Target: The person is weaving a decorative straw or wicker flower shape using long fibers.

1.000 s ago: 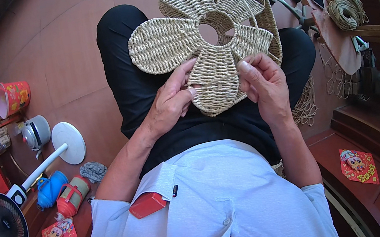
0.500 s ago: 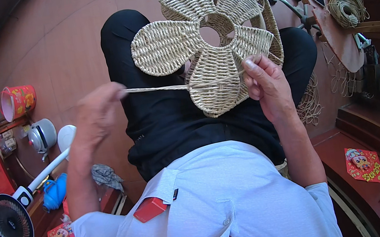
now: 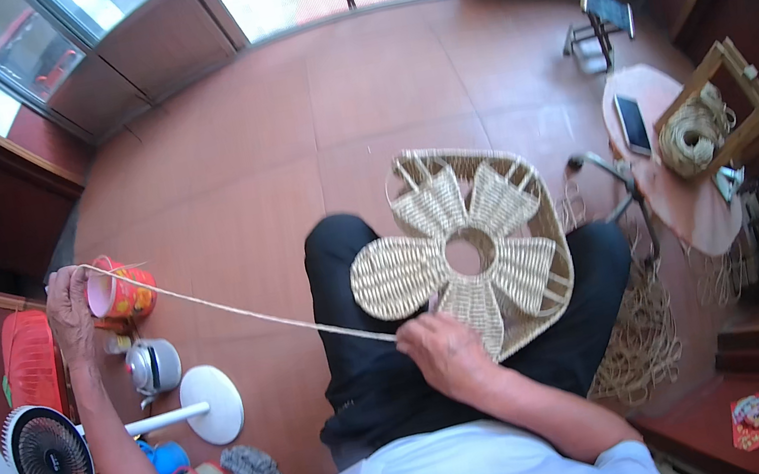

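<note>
over the lowest petal, the right hand hides whether its fingers pinch anything, the left hand pinching cord.

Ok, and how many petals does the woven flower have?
5: a left petal, an upper-left petal, an upper-right petal, a right petal and a lower petal, the last partly covered by the right hand.
</note>
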Demonstrator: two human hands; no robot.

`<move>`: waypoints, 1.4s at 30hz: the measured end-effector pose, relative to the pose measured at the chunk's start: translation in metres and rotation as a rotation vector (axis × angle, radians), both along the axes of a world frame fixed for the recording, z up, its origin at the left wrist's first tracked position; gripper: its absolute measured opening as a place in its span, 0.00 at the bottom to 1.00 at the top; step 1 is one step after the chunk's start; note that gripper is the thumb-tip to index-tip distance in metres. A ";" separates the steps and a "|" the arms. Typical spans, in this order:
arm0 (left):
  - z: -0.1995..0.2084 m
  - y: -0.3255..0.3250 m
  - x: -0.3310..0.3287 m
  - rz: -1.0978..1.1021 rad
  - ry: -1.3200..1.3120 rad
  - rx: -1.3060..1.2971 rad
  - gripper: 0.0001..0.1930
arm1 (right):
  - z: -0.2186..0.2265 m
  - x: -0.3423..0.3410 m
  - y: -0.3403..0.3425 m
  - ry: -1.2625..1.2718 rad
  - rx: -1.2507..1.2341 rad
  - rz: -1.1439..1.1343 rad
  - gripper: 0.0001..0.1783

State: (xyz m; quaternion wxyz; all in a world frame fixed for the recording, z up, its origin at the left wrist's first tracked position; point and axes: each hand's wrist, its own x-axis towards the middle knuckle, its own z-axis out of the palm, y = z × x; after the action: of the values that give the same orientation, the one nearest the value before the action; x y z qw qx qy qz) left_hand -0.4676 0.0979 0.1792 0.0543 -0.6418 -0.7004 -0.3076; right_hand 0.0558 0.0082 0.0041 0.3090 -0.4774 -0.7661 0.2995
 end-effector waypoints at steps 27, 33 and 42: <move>0.145 0.146 -0.165 0.212 -0.802 0.279 0.07 | -0.019 0.017 -0.023 -0.017 0.106 0.159 0.14; 0.197 0.155 -0.226 0.244 -0.770 0.359 0.13 | -0.018 0.014 -0.021 -0.004 0.051 0.105 0.12; 0.237 0.156 -0.169 0.315 -0.413 0.282 0.16 | -0.002 0.022 -0.025 0.178 0.011 -0.023 0.20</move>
State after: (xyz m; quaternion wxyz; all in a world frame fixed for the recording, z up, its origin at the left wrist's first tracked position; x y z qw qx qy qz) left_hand -0.6370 0.2537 0.4161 0.0464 -0.4353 -0.7378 -0.5138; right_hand 0.0774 -0.0166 0.0023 0.3820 -0.4557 -0.7319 0.3329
